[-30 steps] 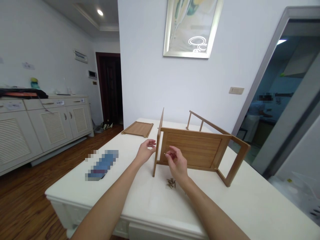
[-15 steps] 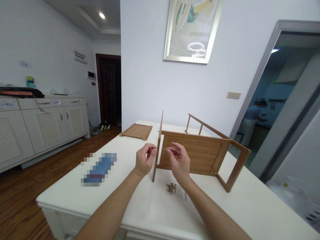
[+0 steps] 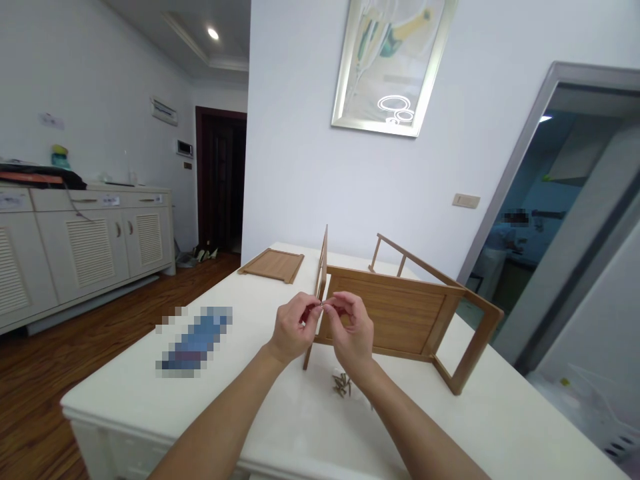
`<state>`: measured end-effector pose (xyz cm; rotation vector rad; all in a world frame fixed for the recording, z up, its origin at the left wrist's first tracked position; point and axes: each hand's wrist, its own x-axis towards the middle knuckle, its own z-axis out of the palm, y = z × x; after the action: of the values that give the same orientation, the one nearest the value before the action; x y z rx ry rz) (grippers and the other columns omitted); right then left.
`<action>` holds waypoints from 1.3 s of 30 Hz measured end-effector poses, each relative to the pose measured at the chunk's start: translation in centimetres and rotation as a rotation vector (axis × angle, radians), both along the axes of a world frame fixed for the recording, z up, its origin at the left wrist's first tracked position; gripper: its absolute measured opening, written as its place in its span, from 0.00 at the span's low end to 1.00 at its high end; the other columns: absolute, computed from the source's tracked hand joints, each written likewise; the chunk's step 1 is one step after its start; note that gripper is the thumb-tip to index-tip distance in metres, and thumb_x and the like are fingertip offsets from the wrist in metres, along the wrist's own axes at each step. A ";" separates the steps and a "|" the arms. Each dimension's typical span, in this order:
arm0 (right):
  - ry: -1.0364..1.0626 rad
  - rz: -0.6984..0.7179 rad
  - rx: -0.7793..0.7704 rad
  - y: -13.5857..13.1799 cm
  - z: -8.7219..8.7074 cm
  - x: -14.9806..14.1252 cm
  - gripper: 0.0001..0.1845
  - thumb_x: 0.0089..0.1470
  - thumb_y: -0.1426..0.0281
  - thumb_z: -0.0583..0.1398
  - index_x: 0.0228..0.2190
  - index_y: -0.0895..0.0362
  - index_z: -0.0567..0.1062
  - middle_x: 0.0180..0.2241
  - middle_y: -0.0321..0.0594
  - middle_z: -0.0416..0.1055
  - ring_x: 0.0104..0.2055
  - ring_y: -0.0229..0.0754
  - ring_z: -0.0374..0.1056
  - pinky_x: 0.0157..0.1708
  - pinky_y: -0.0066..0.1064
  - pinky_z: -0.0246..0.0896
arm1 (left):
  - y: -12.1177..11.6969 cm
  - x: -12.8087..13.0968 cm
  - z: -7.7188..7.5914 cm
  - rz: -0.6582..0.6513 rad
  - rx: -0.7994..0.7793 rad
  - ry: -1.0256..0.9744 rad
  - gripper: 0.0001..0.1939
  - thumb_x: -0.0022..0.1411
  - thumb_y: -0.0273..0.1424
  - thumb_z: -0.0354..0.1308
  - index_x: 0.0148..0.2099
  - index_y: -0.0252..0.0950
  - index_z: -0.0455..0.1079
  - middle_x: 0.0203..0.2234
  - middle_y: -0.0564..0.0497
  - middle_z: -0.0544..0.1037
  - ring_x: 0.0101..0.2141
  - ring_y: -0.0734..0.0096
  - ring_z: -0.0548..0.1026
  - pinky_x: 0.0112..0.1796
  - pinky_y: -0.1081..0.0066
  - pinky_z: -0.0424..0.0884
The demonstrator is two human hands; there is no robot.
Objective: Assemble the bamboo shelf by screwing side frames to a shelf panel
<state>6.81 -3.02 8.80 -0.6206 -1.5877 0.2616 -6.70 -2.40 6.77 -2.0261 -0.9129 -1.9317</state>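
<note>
On one smooth white table (image 3: 295, 433) we see one heap of thin brownish screws (image 3: 342, 385), too crowded to count. Behind it, our right hand (image 3: 354, 330) pinches one tiny thin piece (image 3: 323, 304), mostly hidden, and our left hand (image 3: 294, 328) is closed against it, holding what, we cannot tell. Just behind stands one brown wooden frame (image 3: 473, 353) with one grained rectangular panel (image 3: 400, 320); farther lies one flat wooden board (image 3: 273, 265).

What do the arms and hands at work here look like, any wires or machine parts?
They're human, without visible wires. The left hand and right hand wear no gloves; no sleeves, watches or bracelets show on either forearm.
</note>
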 end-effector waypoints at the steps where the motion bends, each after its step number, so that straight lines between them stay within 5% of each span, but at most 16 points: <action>1: -0.002 0.001 0.001 0.0 0.1 0.0 0.11 0.58 0.70 0.61 0.43 0.54 0.70 0.36 0.41 0.76 0.36 0.39 0.74 0.36 0.32 0.72 | 0.0 0.0 0.0 -0.003 -0.013 -0.010 0.03 0.65 0.27 0.52 0.39 0.37 0.67 0.28 0.51 0.74 0.26 0.76 0.70 0.28 0.75 0.68; 10: -0.084 -0.074 0.019 0.3 0.8 0.7 0.04 0.59 0.68 0.59 0.37 0.54 0.73 0.33 0.39 0.76 0.34 0.38 0.72 0.35 0.31 0.70 | 0.4 -0.1 -0.6 -0.026 -0.159 -0.193 0.06 0.66 0.32 0.51 0.38 0.37 0.67 0.26 0.53 0.74 0.25 0.75 0.71 0.29 0.74 0.68; 19: 0.028 -0.208 -0.048 1.8 1.7 4.2 0.09 0.58 0.63 0.60 0.36 0.56 0.75 0.33 0.40 0.75 0.35 0.40 0.71 0.36 0.32 0.69 | 1.2 -0.7 -0.6 -0.095 -0.321 -0.408 0.11 0.67 0.38 0.49 0.35 0.38 0.64 0.22 0.55 0.70 0.20 0.77 0.65 0.24 0.75 0.62; 28: -0.137 -0.182 -0.169 1.8 -3.6 4.7 0.11 0.58 0.61 0.59 0.35 0.56 0.76 0.30 0.40 0.76 0.30 0.40 0.71 0.32 0.32 0.68 | 4.7 -4.4 -3.1 -0.185 -0.853 -0.375 0.07 0.57 0.34 0.56 0.33 0.35 0.69 0.22 0.53 0.73 0.20 0.75 0.68 0.23 0.74 0.63; 33: -0.304 -0.189 -0.152 2.3 -5.4 4.0 0.12 0.59 0.61 0.58 0.37 0.55 0.77 0.32 0.41 0.77 0.30 0.40 0.71 0.32 0.32 0.68 | 5.4 -5.9 -5.5 -0.126 -1.028 -0.380 0.05 0.53 0.30 0.58 0.31 0.34 0.72 0.22 0.52 0.75 0.21 0.76 0.69 0.24 0.74 0.64; 39: -0.627 -0.196 -0.058 2.8 -7.4 3.7 0.11 0.61 0.64 0.56 0.37 0.55 0.77 0.34 0.41 0.78 0.32 0.41 0.72 0.34 0.32 0.66 | 6.0 -4.5 -6.8 -0.201 -1.113 -0.355 0.03 0.50 0.22 0.58 0.29 0.33 0.72 0.22 0.51 0.77 0.19 0.77 0.69 0.25 0.74 0.64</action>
<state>10.54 -0.18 1.37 -0.9591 -2.1010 -0.0458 -11.23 3.63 -0.08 -2.3122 -2.3574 -2.1579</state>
